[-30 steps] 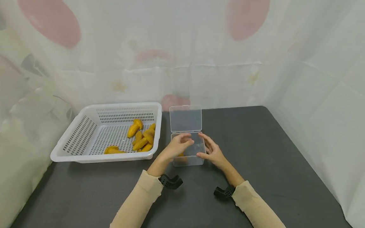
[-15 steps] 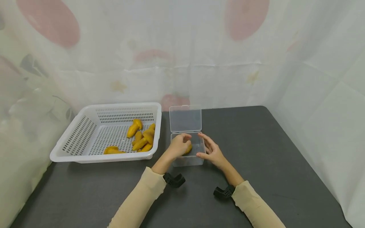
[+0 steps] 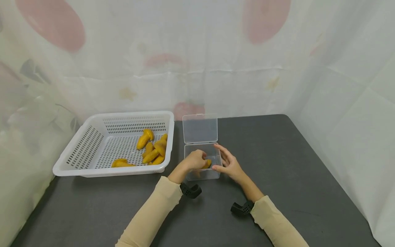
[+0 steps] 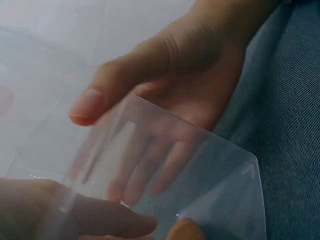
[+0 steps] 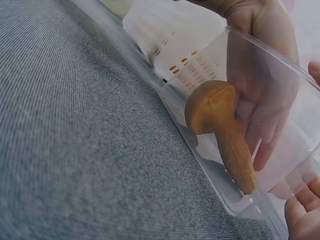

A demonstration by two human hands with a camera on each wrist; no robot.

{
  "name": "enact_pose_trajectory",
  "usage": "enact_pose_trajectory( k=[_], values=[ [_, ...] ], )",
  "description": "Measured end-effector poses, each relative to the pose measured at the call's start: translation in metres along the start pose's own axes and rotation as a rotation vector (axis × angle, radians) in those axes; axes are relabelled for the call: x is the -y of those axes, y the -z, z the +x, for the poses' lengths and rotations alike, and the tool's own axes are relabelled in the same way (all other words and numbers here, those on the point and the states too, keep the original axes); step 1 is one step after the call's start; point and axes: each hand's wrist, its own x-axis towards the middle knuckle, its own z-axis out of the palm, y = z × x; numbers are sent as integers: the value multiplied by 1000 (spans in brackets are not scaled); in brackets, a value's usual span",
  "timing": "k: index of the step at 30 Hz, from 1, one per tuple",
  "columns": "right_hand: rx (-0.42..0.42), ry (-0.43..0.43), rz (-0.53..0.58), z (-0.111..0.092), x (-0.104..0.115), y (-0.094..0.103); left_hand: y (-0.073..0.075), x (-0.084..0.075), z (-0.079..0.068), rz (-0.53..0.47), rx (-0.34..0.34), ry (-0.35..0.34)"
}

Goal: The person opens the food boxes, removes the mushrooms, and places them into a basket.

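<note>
A clear plastic box [image 3: 207,175] stands on the dark table with its hinged lid [image 3: 200,130] raised at the back. My left hand [image 3: 195,159] reaches down into it, fingers pointing at a yellow-brown mushroom [image 5: 232,145]. That mushroom lies along the box bottom in the right wrist view, close beside the left fingers. A small gap shows between a left fingertip and the mushroom [image 4: 186,231] in the left wrist view. My right hand [image 3: 231,166] grips the box's right side, thumb at the front corner and fingers towards the back.
A white slotted basket [image 3: 111,173] stands left of the box and holds several more yellow mushrooms [image 3: 154,151]. Dark tabletop [image 3: 277,178] stretches to the right. A pale printed curtain [image 3: 247,92] hangs behind the table.
My left hand has moved rightward and down into the box, carrying the mushroom, which now lies lower inside. The right hand keeps its grip on the box.
</note>
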Motion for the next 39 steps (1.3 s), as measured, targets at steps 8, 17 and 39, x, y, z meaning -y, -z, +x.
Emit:
enact_pose_trajectory(
  k=[8, 17, 39],
  values=[
    [-3, -16, -22, 0, 0, 1, -1, 0, 1, -19, 16, -39],
    [0, 0, 6, -1, 0, 0, 7, -2, -6, -25, -41, -132],
    [6, -6, 11, 0, 1, 0, 23, -2, -16, -142, -189, -177]
  ],
)
